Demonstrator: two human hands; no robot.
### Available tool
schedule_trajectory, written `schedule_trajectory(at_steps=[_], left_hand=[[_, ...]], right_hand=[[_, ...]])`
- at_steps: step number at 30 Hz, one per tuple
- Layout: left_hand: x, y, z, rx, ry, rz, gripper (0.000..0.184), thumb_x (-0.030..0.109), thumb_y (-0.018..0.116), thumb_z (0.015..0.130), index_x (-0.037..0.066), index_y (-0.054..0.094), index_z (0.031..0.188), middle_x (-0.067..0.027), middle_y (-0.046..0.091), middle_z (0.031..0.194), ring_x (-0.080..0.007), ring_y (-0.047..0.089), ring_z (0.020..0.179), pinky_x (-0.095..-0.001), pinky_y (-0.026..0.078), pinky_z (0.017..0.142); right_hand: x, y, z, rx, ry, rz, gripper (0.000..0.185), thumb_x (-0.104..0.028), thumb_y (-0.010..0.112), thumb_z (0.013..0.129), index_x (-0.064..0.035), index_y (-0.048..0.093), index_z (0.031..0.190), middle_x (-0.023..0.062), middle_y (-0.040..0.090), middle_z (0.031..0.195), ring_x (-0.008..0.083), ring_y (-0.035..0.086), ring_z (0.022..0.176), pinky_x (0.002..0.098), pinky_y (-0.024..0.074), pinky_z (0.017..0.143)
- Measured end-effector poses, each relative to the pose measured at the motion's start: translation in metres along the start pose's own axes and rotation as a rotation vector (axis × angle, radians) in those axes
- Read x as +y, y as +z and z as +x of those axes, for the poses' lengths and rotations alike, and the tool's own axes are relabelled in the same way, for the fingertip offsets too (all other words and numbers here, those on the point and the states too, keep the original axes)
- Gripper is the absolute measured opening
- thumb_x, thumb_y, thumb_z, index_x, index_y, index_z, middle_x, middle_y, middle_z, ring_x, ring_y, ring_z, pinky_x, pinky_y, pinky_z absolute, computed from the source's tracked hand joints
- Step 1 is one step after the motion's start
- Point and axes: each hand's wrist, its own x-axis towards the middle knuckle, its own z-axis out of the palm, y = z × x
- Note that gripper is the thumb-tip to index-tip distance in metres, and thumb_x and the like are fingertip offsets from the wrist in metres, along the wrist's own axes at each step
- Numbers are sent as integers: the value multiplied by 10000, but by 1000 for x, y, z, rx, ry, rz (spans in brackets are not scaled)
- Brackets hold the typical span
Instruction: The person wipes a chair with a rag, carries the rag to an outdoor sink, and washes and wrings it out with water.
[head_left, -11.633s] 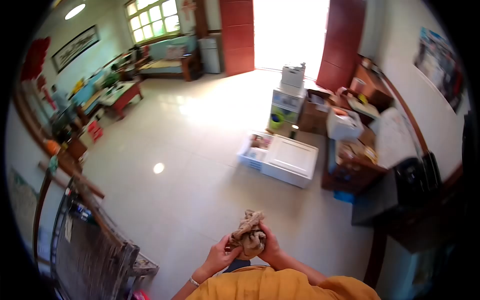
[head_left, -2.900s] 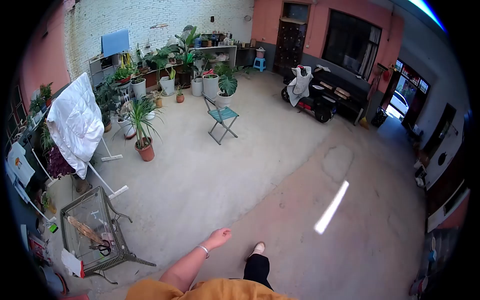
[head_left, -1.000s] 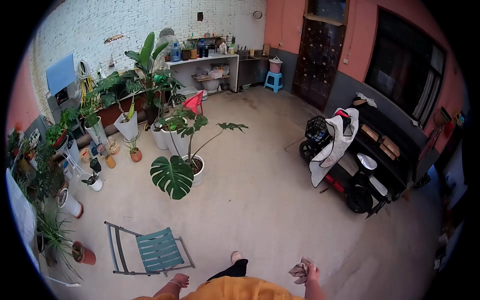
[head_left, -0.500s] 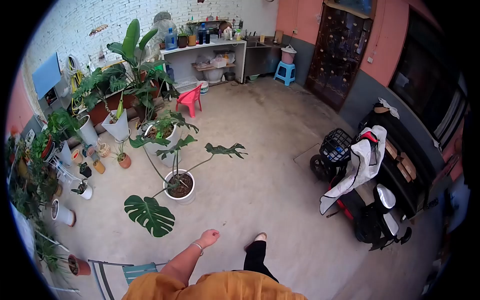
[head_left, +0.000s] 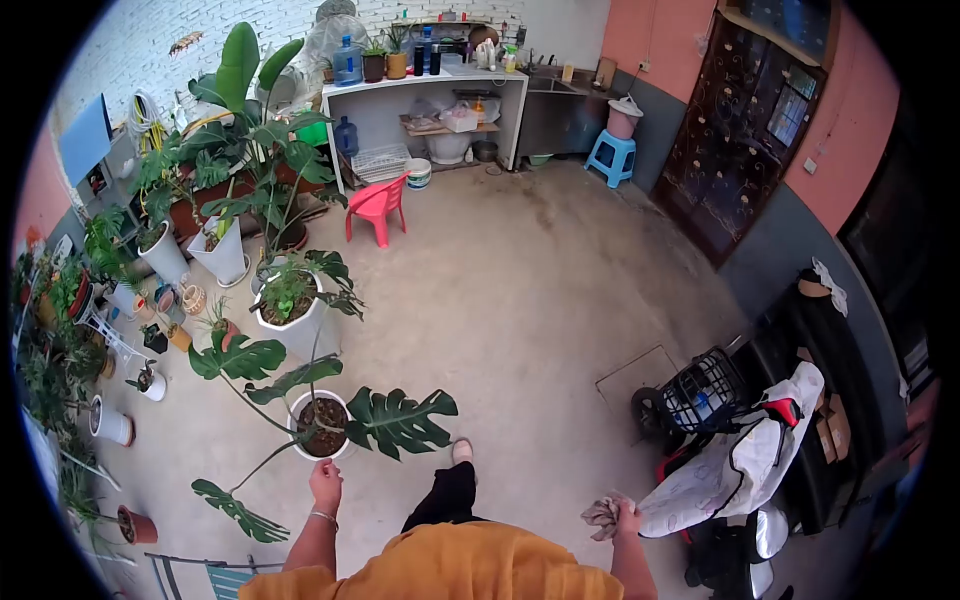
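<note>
A: Here's the right hand (head_left: 628, 516), fingers wrapped round a crumpled cloth (head_left: 602, 514), held out low on the person's right!
B: And just beyond it, the pale cover (head_left: 735, 470) draped over a scooter (head_left: 722, 560). Whether cloth and cover touch, I can't tell.
A: Over to the left hand (head_left: 326, 486), fingers curled inward, bracelet (head_left: 323, 516) on the wrist.
B: How far they close, I can't tell! It overlaps the lower edge of the white pot (head_left: 340, 451) with the big-leaved plant (head_left: 398, 420); contact isn't clear from here.
A: Further up the floor (head_left: 500, 300), a red chair (head_left: 377, 208) stands near the white table (head_left: 519, 115).
B: Bottles (head_left: 348, 62) on that table, and to its right a blue stool (head_left: 610, 157) carrying a pink bucket (head_left: 624, 120)!
</note>
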Motion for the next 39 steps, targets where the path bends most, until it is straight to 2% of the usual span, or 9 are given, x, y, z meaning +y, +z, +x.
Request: schedule_trajectory(at_steps=[7, 13, 17, 23, 25, 27, 28, 32, 39], left_hand=[[209, 185, 188, -33, 198, -229, 215, 140, 515, 860, 26, 570, 1033, -62, 610, 713, -113, 579, 601, -252, 485, 548], [374, 379, 251, -627, 464, 41, 218, 149, 529, 837, 58, 599, 1023, -108, 651, 800, -193, 635, 692, -304, 506, 643], [425, 497, 297, -664, 633, 192, 205, 157, 538, 830, 62, 617, 993, -123, 652, 815, -240, 632, 719, -322, 505, 661], [354, 618, 398, -725, 223, 385, 265, 257, 550, 786, 60, 657, 928, -142, 657, 840, -277, 633, 781, -344, 503, 722], [341, 619, 419, -811, -281, 576, 224, 193, 542, 750, 42, 647, 878, -130, 659, 797, -236, 645, 708, -328, 512, 690], [286, 621, 453, -906, -333, 520, 182, 159, 524, 782, 38, 619, 879, -94, 624, 764, -183, 627, 662, -336, 510, 588], [311, 606, 441, -779, -696, 312, 175, 150, 521, 797, 44, 611, 903, -81, 613, 767, -171, 620, 664, -335, 507, 564], [367, 618, 462, -456, -786, 147, 207, 151, 527, 822, 34, 582, 984, -101, 621, 824, -189, 616, 661, -348, 514, 563], [461, 775, 608, -422, -781, 211, 131, 109, 499, 822, 12, 585, 839, -95, 608, 756, -195, 610, 608, -330, 508, 505]], right_hand=[[-82, 127, 119, 47, 1, 124, 598, -265, 672, 771, -17, 378, 1229, 160, 536, 1103, 259, 576, 931, 407, 505, 779], [-113, 161, 149, 324, 339, -96, 559, -198, 684, 717, 13, 434, 1170, 157, 563, 1053, 246, 590, 884, 370, 511, 745], [-143, 192, 189, 379, 496, -86, 525, -189, 660, 727, 22, 446, 1157, 160, 565, 1029, 250, 594, 877, 375, 516, 732], [-242, 275, 329, 330, 530, -58, 476, -175, 624, 743, 37, 463, 1137, 165, 570, 994, 256, 600, 867, 384, 524, 713], [-291, 313, 387, 286, 497, -44, 461, -171, 611, 748, 42, 469, 1131, 167, 571, 982, 258, 602, 864, 387, 526, 707], [-351, 348, 449, 223, 413, -36, 446, -166, 599, 753, 47, 475, 1124, 169, 573, 970, 261, 604, 860, 390, 529, 700], [-388, 370, 480, 163, 351, -2, 438, -164, 593, 756, 50, 477, 1121, 170, 574, 964, 262, 605, 859, 391, 530, 697], [-527, 477, 603, -54, 105, 193, 572, -146, 585, 782, 20, 323, 1262, 179, 542, 1075, 280, 592, 927, 413, 531, 737], [-653, 610, 732, 4, 32, 204, 599, -125, 617, 763, -56, 327, 1283, 163, 531, 1122, 263, 596, 904, 398, 530, 722]])
